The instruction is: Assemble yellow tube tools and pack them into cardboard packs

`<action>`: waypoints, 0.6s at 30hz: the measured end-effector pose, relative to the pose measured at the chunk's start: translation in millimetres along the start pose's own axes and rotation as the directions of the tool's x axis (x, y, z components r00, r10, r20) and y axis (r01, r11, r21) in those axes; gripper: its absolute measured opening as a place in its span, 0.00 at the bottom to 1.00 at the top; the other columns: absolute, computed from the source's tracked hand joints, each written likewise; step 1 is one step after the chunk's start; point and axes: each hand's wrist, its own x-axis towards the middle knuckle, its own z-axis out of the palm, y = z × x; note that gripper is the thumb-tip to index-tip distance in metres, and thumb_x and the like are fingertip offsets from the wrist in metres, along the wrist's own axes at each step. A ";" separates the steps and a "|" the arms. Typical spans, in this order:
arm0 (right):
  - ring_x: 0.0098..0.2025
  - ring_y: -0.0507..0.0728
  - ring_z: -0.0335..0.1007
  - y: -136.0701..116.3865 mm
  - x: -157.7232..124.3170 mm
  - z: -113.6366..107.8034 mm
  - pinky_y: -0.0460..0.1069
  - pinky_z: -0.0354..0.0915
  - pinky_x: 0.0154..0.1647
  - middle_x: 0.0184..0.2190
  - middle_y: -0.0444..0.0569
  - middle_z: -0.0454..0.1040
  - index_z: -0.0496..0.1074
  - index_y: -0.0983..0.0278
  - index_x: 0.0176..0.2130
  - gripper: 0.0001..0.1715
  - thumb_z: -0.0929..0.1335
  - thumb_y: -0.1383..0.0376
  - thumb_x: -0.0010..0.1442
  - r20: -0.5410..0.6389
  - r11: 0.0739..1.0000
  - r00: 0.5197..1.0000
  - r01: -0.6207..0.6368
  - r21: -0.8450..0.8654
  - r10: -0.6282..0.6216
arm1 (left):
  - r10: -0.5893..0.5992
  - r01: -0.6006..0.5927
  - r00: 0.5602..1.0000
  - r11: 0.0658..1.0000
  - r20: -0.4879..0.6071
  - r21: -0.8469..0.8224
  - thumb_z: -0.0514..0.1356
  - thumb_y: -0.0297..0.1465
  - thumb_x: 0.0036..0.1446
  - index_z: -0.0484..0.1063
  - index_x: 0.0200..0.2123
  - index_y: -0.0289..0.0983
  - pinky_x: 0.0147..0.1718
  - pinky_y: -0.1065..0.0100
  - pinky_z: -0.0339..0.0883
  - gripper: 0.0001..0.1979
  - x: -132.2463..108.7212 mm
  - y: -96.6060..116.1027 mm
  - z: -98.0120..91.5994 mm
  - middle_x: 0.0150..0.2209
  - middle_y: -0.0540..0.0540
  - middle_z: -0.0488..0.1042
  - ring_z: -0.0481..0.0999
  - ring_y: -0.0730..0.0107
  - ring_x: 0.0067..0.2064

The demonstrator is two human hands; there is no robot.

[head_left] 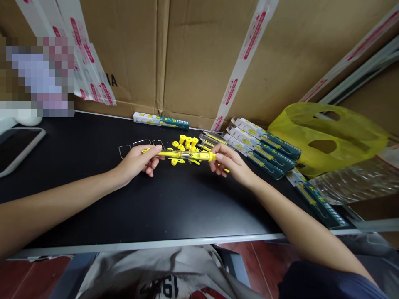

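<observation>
Black table (193, 207): I noted pale edging (174, 241).
Yellow parts (188, 141): lay mid-table.
Bent wires (141, 141): lay left of those.
Single box (161, 121): sat at back.
Box pile (262, 148): sat right.
Phone (19, 148): lay far left.

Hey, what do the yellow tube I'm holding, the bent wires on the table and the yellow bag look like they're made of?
Yellow tube: likely smooth plastic, with a clear, shiny middle and evenly coloured yellow ends.
Bent wires: probably bare or plated metal, judging by their silvery shine.
Yellow bag: seemingly thin plastic film, since it looks translucent and creased.
</observation>
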 end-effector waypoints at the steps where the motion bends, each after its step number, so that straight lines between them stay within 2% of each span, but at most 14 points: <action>1: 0.18 0.47 0.60 0.1 0.0 0.0 0.40 0.53 0.14 0.22 0.40 0.69 0.60 0.62 0.36 0.18 0.65 0.51 0.61 0.012 1.000 1.000 0.006 0.013 -0.007 | 0.000 0.000 1.000 1.000 -0.002 0.001 0.56 0.43 0.60 0.71 0.29 0.32 0.14 0.79 0.63 0.18 -0.2 0.3 0.1 0.17 0.55 0.63 0.61 0.83 0.16; 8: 0.19 0.47 0.60 1.2 -0.3 2.1 0.40 0.54 0.14 0.22 0.42 0.68 0.60 0.63 0.30 0.21 0.61 0.50 0.65 0.015 0.998 1.000 0.000 -0.066 0.001 | -0.001 0.001 1.000 1.000 -0.005 -0.006 0.56 0.42 0.60 0.71 0.29 0.32 0.15 0.77 0.65 0.18 0.2 1.9 0.9 0.17 0.54 0.63 0.60 0.82 0.16; 14: 0.19 0.47 0.60 -0.2 -1.0 0.6 0.40 0.54 0.14 0.23 0.40 0.69 0.60 0.62 0.36 0.17 0.64 0.51 0.63 0.021 1.000 1.000 0.012 -0.001 -0.012 | -0.006 0.006 1.000 1.000 -0.001 -0.001 0.56 0.42 0.60 0.71 0.30 0.32 0.15 0.78 0.64 0.18 0.7 1.7 0.4 0.17 0.55 0.63 0.60 0.82 0.16; 18: 0.19 0.47 0.60 0.0 -1.3 1.1 0.40 0.55 0.15 0.21 0.43 0.67 0.61 0.64 0.28 0.23 0.59 0.50 0.66 0.020 0.995 1.000 -0.015 -0.099 0.017 | -0.009 0.009 1.000 1.000 0.000 -0.004 0.56 0.43 0.59 0.71 0.29 0.32 0.15 0.77 0.65 0.18 0.5 1.6 0.6 0.18 0.55 0.63 0.60 0.82 0.16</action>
